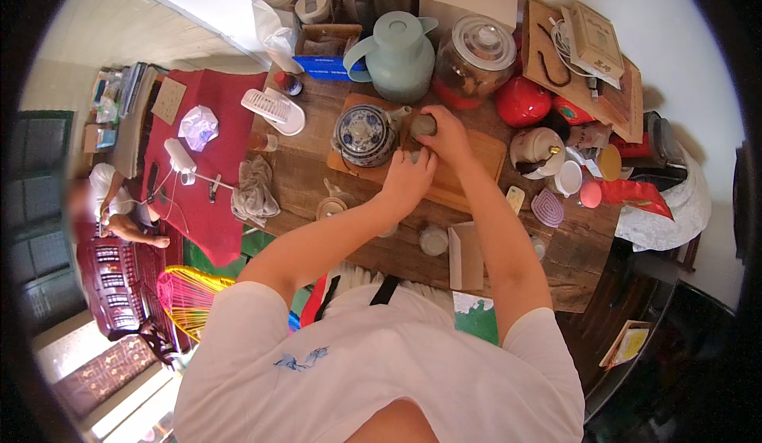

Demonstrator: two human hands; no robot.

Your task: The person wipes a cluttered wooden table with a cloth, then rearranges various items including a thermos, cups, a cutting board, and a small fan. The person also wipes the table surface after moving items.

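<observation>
My right hand has its fingers curled round a small grey-brown round piece, which looks like a little cup or lid. Just below it, my left hand is closed, its fingertips close to the right hand; what they grip is mostly hidden. Left of both hands sits a blue-and-white patterned teapot with its lid on and its spout toward the right hand. Teapot and hands are over a wooden tea board on the brown table.
Behind the teapot stand a pale green jug and a lidded glass jar. A white lidded pot and a white cup stand right. Nearer me is a small glass. A person sits far left, beyond a red-covered table.
</observation>
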